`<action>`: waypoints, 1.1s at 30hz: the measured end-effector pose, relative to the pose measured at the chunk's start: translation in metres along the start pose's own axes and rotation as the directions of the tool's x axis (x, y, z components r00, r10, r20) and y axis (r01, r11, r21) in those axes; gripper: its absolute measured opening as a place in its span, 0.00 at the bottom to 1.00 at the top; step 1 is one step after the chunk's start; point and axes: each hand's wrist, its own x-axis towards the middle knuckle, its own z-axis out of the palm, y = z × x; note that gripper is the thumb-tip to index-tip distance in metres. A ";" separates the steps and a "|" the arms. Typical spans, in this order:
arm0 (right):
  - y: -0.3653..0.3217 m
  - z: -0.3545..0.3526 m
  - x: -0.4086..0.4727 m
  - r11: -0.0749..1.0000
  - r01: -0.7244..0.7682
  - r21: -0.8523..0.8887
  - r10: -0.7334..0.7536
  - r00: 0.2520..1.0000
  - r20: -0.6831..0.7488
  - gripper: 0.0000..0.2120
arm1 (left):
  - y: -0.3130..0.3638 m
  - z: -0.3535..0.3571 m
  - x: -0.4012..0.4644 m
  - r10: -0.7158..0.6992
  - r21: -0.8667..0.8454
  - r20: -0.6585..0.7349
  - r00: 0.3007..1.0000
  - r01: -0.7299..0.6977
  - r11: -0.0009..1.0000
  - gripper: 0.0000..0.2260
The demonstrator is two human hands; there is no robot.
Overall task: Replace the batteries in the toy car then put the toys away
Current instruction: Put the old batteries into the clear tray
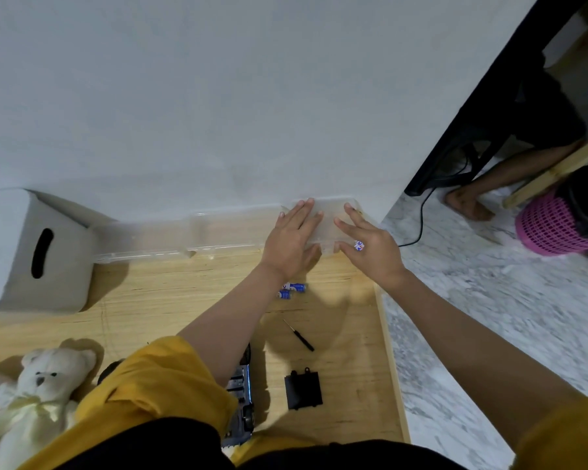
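At the table's back edge against the wall, a small clear plastic box (330,217) lies under both hands. My left hand (292,239) rests flat on its lid, thumb at the front edge. My right hand (370,247) touches the box's right side with straight fingers and pinches a small battery (359,245) between them. Two blue batteries (292,290) lie on the wood just behind my left wrist. The toy car (243,401) lies near me, mostly hidden by my left forearm. Its black battery cover (302,390) and a small screwdriver (299,335) lie to its right.
A white teddy bear (45,391) lies at the front left. A grey storage box (38,252) with a handle slot stands at the back left, a long clear container (150,237) beside it. The table's right edge (389,351) drops to marble floor, with a pink basket (557,227) and a person's foot (469,205).
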 end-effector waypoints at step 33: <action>-0.055 -0.007 0.048 0.819 -0.382 0.428 0.500 0.841 -0.205 0.17 | 0.001 -0.025 0.003 -0.097 0.256 -0.165 0.982 0.138 0.957 0.67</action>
